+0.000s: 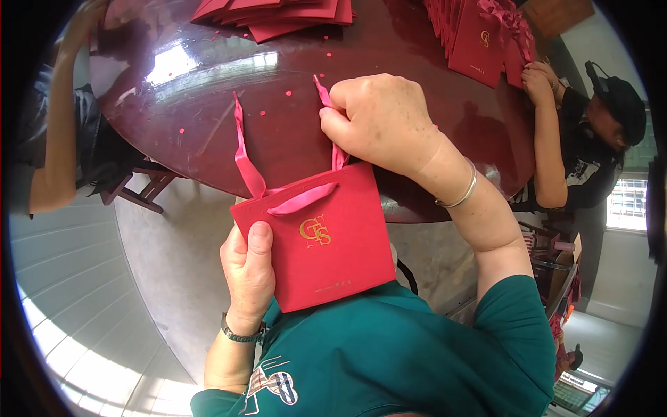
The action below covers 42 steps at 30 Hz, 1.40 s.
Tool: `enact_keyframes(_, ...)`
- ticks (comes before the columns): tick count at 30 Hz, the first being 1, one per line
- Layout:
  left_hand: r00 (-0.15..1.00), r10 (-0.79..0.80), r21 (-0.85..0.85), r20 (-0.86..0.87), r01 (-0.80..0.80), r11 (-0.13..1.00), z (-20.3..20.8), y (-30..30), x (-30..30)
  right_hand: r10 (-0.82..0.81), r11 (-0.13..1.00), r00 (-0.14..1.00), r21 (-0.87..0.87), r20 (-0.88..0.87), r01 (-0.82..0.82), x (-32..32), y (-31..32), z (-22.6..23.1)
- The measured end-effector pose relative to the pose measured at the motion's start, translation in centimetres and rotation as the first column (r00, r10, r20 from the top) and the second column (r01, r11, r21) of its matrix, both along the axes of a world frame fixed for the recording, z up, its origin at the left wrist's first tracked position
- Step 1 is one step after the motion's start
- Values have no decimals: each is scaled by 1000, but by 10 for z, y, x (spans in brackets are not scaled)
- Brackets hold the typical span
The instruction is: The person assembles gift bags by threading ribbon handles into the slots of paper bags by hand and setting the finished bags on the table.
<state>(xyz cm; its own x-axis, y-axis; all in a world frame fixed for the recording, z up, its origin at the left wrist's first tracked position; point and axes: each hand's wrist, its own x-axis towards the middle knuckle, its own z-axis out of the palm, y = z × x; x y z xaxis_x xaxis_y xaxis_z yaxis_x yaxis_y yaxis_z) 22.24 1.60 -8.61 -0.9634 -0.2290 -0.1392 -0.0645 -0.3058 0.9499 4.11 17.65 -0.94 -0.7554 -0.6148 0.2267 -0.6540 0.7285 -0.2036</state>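
Note:
A red paper gift bag (340, 250) with a gold emblem is tilted in front of my chest, at the near edge of the table. My left hand (251, 267) grips its left side, thumb on the front face and the other fingers behind. Above the bag's top edge, my right hand (379, 121) is closed around a pink ribbon (321, 89), whose tip pokes out past the fingers. Another loose ribbon end (240, 139) rises from the bag's left corner and lies over the tabletop. Across the bag's front hangs a pink ribbon handle (303, 199).
The dark red glossy table (208, 111) carries small red paper dots, a pile of flat red bags (292, 12) at the far side and upright bags with ribbons (479, 42) at far right. Co-workers sit left and right; one's hands (542, 82) touch those bags. A wooden stool (142, 191) stands at left.

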Motion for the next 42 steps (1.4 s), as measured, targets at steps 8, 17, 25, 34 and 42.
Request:
enact_keyframes(8,990,111,-34,-81,-114,993,5,-2,7,157,987,613,-104,774,-121,-7,28,61)
enact_keyframes(17,966,-163,-356,-202,83,931,30,14,17,465,868,44,-446,884,-218,25,-2,31)
enact_keyframes(25,975,-154,-317,-161,96,943,23,19,19,609,729,29,-573,793,374,22,-1,41)
enact_keyframes(34,979,-141,-357,-146,81,931,28,26,17,533,776,191,-566,824,279,19,3,25)
enact_keyframes(42,977,-127,-249,-168,83,965,24,17,22,478,867,339,-373,810,-330,9,9,39)
